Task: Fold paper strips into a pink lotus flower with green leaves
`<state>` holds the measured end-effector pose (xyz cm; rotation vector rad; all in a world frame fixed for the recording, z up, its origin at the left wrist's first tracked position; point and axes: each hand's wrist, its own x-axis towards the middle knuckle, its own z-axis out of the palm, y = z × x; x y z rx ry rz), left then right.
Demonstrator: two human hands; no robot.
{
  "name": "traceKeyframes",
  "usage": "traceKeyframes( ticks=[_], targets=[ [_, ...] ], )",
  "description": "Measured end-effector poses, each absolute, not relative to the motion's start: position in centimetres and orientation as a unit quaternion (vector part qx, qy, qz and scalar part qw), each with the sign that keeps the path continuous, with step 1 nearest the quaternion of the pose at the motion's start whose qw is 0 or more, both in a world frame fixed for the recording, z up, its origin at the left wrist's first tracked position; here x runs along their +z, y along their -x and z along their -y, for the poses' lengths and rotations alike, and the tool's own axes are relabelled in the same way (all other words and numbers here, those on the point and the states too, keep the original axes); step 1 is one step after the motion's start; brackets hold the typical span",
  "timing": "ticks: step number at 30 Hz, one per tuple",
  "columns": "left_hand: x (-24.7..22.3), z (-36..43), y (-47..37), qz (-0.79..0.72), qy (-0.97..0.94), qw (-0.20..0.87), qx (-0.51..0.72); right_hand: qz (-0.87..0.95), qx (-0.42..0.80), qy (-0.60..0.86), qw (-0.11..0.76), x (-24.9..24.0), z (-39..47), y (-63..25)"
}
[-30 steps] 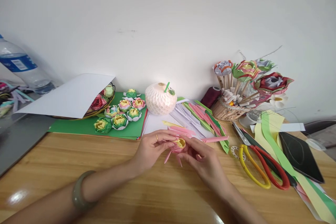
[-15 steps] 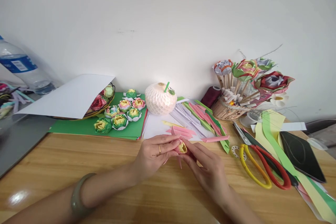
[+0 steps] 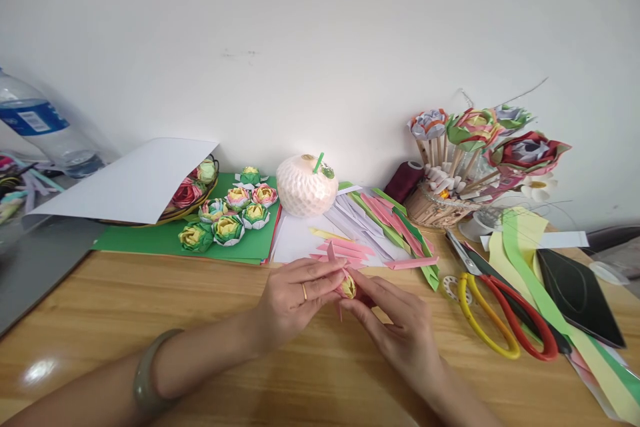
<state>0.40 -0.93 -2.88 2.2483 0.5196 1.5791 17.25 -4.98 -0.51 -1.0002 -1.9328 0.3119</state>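
Observation:
Between both hands, over the wooden table [image 3: 210,360], is a small paper flower [image 3: 349,285] with a yellow centre and pink outer strips. My left hand [image 3: 295,293] pinches its left side; a pink strip end sticks up above the fingertips and another points down. My right hand [image 3: 395,320] grips the flower's right side with thumb and fingers. Just beyond the hands, folded pink strips [image 3: 345,251] lie on white paper, beside white and green strips [image 3: 360,220]. Finished paper flowers [image 3: 229,229] sit on green sheets [image 3: 150,240] to the left.
Scissors [image 3: 523,310] with yellow and red handles lie at the right, near a black tablet [image 3: 580,297]. Behind are a basket of flowers on sticks [image 3: 435,207], a thread spool [image 3: 404,180] and a white ornament [image 3: 306,187]. A bottle [image 3: 45,123] leans at far left.
The flower has turned slightly between my fingers, and its pink strip ends have shifted. My right hand has moved a little, with its grip kept. The view has shifted slightly.

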Motion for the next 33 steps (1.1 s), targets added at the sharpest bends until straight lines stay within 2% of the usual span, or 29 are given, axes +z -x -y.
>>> traceKeyframes(
  ticks=[5,8,10,15,20,22,25,30,33],
  targets=[
    [-2.8,1.1,-0.3,-0.188,-0.813,0.123,0.537,0.785,0.104,0.415,0.448,-0.9,5.1,-17.2],
    [-2.9,1.1,-0.3,-0.184,-0.809,0.143,0.539,0.779,0.098,0.419,0.456,-1.1,5.0,-17.1],
    [-2.8,1.1,-0.3,-0.196,-0.793,0.21,0.537,0.768,0.102,0.43,0.464,-1.0,4.8,-17.1],
    [-1.9,0.8,-0.2,-0.315,-0.63,0.495,0.509,0.758,0.07,0.451,0.466,-1.1,4.3,-17.2],
    [-1.2,-0.2,-0.5,-0.374,-0.528,0.606,0.463,0.804,-0.059,0.412,0.424,-1.9,4.1,-17.7],
    [-0.9,-0.6,-0.6,-0.383,-0.524,0.626,0.432,0.821,-0.081,0.401,0.398,-2.0,4.1,-17.7],
    [-0.6,-1.0,-0.5,-0.392,-0.504,0.646,0.419,0.842,-0.043,0.369,0.391,-1.6,4.2,-17.7],
    [-0.5,-1.4,0.0,-0.39,-0.51,0.661,0.388,0.757,0.025,0.433,0.489,-0.5,3.9,-18.1],
    [-0.8,-1.4,0.1,-0.382,-0.578,0.612,0.381,0.723,0.046,0.469,0.505,-0.3,3.4,-18.0]
  ],
)
